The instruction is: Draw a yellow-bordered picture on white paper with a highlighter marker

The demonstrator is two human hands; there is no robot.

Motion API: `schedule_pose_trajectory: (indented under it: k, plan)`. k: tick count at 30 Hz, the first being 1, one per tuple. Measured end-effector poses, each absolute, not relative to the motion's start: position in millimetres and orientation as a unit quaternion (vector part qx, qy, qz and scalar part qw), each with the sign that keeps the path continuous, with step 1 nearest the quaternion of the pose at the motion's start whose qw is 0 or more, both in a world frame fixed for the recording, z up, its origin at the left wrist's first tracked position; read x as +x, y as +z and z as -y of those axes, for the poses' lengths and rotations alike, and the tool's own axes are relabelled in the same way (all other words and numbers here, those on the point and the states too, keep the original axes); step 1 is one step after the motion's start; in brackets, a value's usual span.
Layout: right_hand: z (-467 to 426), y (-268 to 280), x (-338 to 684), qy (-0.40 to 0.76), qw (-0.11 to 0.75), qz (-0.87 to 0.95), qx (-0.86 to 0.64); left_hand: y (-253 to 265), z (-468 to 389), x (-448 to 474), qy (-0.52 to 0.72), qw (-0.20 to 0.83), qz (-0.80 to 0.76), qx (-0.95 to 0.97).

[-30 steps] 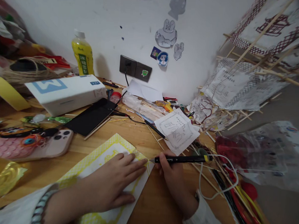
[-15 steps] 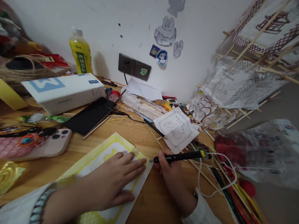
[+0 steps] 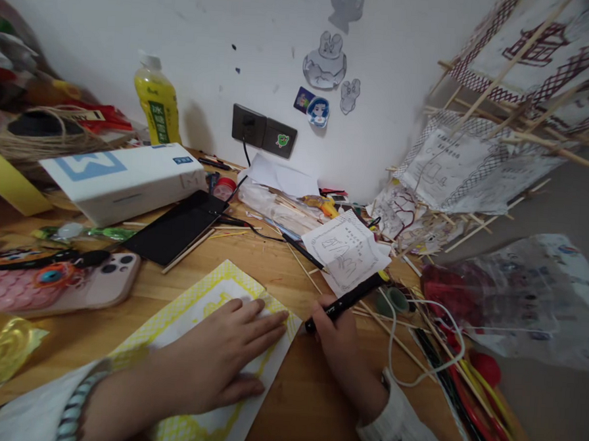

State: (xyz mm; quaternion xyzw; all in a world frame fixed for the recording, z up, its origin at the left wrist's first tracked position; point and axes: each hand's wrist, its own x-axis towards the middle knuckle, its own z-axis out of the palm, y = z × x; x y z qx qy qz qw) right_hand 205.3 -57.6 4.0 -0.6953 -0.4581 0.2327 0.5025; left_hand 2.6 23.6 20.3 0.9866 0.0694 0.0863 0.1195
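Observation:
A white sheet of paper [image 3: 270,389] with a yellow checkered border and yellow drawing lies at an angle on the wooden table. My left hand [image 3: 233,352] rests flat on it, fingers stretched out, hiding much of the drawing. Just off the sheet's right corner, my right hand [image 3: 335,334] grips a black marker pen [image 3: 347,297] with a yellow end cap. The marker slants up to the right, its tip end low beside the paper's corner. Beyond it lies a smaller sheet with a line drawing [image 3: 345,253].
A phone in a pink case [image 3: 108,280], a black tablet-like device [image 3: 178,227] and a white box [image 3: 123,182] stand left. A yellow drink bottle [image 3: 157,105] is behind. At right are a white cord [image 3: 391,350], red-handled scissors [image 3: 482,414] and a stick-and-paper frame [image 3: 450,163].
The marker has swung steeper, its yellow end moving up and left, and its tip has come off the paper's corner. My left hand stays in place on the sheet.

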Motion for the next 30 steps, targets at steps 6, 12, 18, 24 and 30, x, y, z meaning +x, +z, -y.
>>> schedule_pose_trajectory:
  k: [6,12,18,24,30]
  plan:
    - [59.7,3.2,206.6,0.201,0.522,0.440,-0.702,20.8,-24.0,2.9,0.097,0.120,-0.071,0.985]
    - [59.3,-1.1,208.0,0.232,0.517,0.442,-0.695,19.9,-23.8,3.0,0.093,0.119,-0.065,0.986]
    - [58.1,-0.3,207.5,0.221,0.513,0.450,-0.697,19.2,-24.3,2.9,0.094,0.117,-0.063,0.987]
    - [59.0,1.4,207.4,0.211,0.500,0.446,-0.712,19.2,-24.5,2.9,0.085,0.111,-0.060,0.988]
    - [60.2,2.2,207.2,0.214,0.504,0.443,-0.710,18.1,-24.9,2.9,0.099,0.110,-0.057,0.987]
